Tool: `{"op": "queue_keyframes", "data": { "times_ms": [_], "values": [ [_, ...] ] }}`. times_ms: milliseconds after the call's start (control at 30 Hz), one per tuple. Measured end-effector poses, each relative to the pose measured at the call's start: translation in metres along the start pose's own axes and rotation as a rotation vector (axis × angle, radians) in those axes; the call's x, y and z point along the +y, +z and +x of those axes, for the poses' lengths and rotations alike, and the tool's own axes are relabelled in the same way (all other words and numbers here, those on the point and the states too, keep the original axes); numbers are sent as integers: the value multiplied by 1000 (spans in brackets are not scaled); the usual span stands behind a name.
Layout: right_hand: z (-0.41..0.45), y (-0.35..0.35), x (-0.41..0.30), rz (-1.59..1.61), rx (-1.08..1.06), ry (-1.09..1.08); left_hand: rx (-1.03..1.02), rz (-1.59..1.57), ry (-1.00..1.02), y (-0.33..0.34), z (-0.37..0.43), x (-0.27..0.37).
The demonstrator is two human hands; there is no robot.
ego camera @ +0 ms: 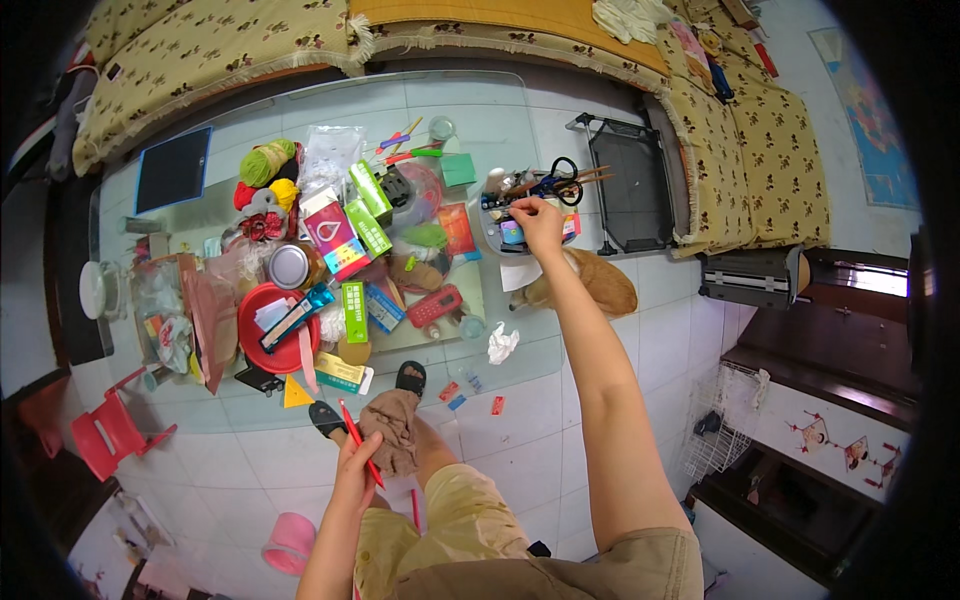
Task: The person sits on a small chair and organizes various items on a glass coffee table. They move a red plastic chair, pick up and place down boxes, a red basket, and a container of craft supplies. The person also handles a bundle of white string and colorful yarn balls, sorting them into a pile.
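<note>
My left hand (360, 461) holds a red pen (361, 442) and a crumpled brown cloth (391, 435) above my lap. Stretched out over the right part of the glass table, my right hand (538, 223) is at a clear plastic bin (487, 238) of pens and small items. Its fingertips are pinched together; whether something small is between them cannot be told. Blue-handled scissors (564, 181) and brown sticks stand in the bin just beyond the fingers. A white sheet of paper (519, 273) lies beside the bin, and a crumpled white tissue (502, 343) is nearer to me.
A cluttered glass table (525, 360) holds a red basin (279, 360), a glass jar (289, 266), small boxes, yarn balls (268, 162) and a red calculator-like device (435, 305). A brown and white dog (604, 285) lies near its right end. A pink bucket (289, 544) and red chair (112, 427) stand left.
</note>
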State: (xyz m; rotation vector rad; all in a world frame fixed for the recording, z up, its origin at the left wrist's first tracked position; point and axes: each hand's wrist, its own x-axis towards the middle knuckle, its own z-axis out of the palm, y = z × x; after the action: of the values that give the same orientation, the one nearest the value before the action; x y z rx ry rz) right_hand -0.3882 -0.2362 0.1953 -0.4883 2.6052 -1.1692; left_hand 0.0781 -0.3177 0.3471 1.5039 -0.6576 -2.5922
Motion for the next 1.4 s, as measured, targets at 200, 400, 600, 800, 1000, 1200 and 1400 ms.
{"op": "queue_keyframes", "data": {
  "times_ms": [200, 400, 600, 800, 1000, 1200, 1400],
  "values": [
    [0, -1, -2, -118, -8, -94, 22, 34, -5, -3, -2, 1],
    [0, -2, -2, -212, -56, -168, 11, 29, -2, -6, -2, 1],
    [-3, -6, -9, -300, -127, -169, 5, 24, 12, -5, -2, 2],
    [-4, -7, -11, -238, -102, -185, -2, 0, 0, -9, -1, 0],
    [-14, -11, -16, -313, -130, -220, 0, 7, -11, -11, -3, -2],
    [-16, -11, -18, -410, -174, -175, -4, 28, -23, -15, -7, -2],
    [-16, -12, -23, -416, -187, -214, -20, 25, -12, -21, -10, -3]
  ]
}}
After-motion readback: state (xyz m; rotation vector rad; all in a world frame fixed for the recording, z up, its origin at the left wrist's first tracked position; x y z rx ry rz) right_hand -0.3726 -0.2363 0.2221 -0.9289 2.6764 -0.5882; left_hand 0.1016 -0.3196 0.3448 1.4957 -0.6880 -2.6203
